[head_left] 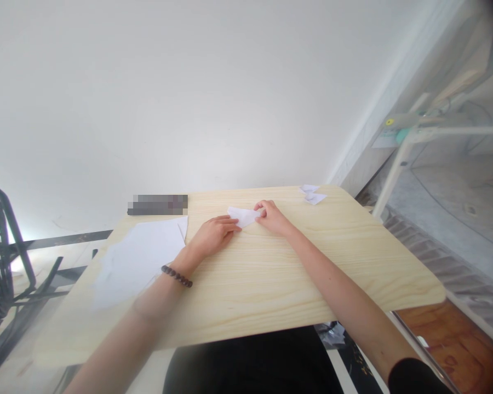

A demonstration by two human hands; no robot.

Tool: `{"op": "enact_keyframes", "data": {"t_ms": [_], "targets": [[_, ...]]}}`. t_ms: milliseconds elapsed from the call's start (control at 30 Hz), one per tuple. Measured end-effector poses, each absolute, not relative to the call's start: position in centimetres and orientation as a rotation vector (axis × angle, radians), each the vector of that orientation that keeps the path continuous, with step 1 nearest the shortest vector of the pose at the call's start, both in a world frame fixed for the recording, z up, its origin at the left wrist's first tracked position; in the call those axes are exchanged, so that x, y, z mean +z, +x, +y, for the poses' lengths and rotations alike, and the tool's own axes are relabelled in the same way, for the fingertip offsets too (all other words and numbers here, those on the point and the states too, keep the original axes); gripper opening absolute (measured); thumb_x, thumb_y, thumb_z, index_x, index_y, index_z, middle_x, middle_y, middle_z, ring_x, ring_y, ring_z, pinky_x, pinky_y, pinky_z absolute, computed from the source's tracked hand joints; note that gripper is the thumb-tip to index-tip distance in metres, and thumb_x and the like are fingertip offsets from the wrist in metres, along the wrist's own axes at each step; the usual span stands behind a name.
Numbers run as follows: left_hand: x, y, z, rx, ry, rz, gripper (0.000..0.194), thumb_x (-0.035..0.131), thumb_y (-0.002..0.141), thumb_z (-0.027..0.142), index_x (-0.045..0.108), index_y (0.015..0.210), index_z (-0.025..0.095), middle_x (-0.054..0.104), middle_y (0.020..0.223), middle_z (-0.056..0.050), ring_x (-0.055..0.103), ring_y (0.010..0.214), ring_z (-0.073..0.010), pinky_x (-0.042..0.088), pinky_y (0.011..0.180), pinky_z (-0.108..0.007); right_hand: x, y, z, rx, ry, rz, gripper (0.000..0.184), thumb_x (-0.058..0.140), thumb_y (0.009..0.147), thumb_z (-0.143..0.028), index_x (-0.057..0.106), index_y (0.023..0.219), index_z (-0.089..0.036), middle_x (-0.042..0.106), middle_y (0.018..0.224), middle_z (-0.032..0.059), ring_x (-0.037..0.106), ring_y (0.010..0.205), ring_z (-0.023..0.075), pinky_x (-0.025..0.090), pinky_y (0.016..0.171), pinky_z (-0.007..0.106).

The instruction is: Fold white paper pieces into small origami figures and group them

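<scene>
A small piece of folded white paper (246, 217) is between my two hands over the middle of the wooden table. My left hand (217, 234), with a dark bead bracelet on its wrist, has its fingers together on the paper's left end; the fingertips partly cover that end. My right hand (271, 218) pinches the paper's right tip between thumb and fingers. Farther right lie folded white paper pieces (312, 194) with pointed corners, near the table's back edge.
White paper sheets (142, 251) lie in a pile on the table's left side. Behind them sits a dark, pixelated rectangular object (158, 205). The wooden table (353, 262) stands against a white wall. A black chair (4, 262) is at the left and a white metal frame (398, 169) at the right.
</scene>
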State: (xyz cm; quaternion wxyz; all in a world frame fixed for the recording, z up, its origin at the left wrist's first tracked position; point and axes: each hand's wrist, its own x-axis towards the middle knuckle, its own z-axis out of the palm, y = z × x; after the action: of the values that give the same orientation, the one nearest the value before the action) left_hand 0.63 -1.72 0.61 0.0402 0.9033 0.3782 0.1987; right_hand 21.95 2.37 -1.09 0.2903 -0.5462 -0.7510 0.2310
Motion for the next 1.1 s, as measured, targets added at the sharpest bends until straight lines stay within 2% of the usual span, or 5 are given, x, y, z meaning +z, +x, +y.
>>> {"op": "enact_keyframes", "data": {"t_ms": [167,433,567,767,1100], "targets": [[0.6,0.6,-1.7,0.611,2.758,1.155,0.028,0.039,0.083,0.023,0.063,0.097,0.025,0.058,0.112,-0.001,0.048,0.108,-0.0178,0.036,0.095,-0.035,-1.0,22.4,2.6,0.686,-1.392,-2.013,0.03,0.041,0.067,-0.005,0.048,0.091,-0.019,0.037,0.099,0.0033,0.048,0.066,0.0059,0.042,0.074,0.024],[0.7,0.7,-1.8,0.587,2.771,1.159,0.028,0.038,0.083,0.022,0.063,0.097,0.025,0.057,0.112,-0.001,0.048,0.108,-0.0178,0.037,0.095,-0.035,-1.1,22.4,2.5,0.662,-1.396,-2.005,0.03,0.039,0.067,-0.004,0.049,0.091,-0.019,0.037,0.098,0.0031,0.047,0.063,0.0051,0.042,0.074,0.023],[0.7,0.6,-1.8,0.585,2.783,1.153,0.029,0.038,0.083,0.022,0.062,0.098,0.024,0.058,0.112,-0.001,0.048,0.108,-0.0178,0.036,0.095,-0.035,-1.4,21.7,2.0,0.518,-1.48,-2.005,0.023,0.051,0.069,-0.021,0.049,0.091,-0.02,0.039,0.097,0.0027,0.049,0.071,0.0085,0.04,0.078,0.028],[0.7,0.6,-1.8,0.602,2.782,1.118,0.029,0.037,0.083,0.022,0.061,0.099,0.024,0.057,0.112,-0.001,0.047,0.109,-0.0172,0.035,0.096,-0.035,-1.5,20.3,1.1,0.246,-1.567,-2.082,0.049,0.059,0.058,-0.053,0.049,0.095,-0.022,0.041,0.101,0.0048,0.047,0.095,0.02,0.033,0.086,0.038],[0.5,0.6,-1.7,0.627,2.759,1.141,0.029,0.038,0.083,0.023,0.062,0.098,0.025,0.058,0.112,-0.001,0.048,0.108,-0.0178,0.037,0.094,-0.036,-1.4,20.5,1.6,0.346,-1.612,-2.072,0.047,0.06,0.059,-0.047,0.048,0.098,-0.024,0.041,0.102,0.0044,0.047,0.096,0.0188,0.034,0.086,0.037]]}}
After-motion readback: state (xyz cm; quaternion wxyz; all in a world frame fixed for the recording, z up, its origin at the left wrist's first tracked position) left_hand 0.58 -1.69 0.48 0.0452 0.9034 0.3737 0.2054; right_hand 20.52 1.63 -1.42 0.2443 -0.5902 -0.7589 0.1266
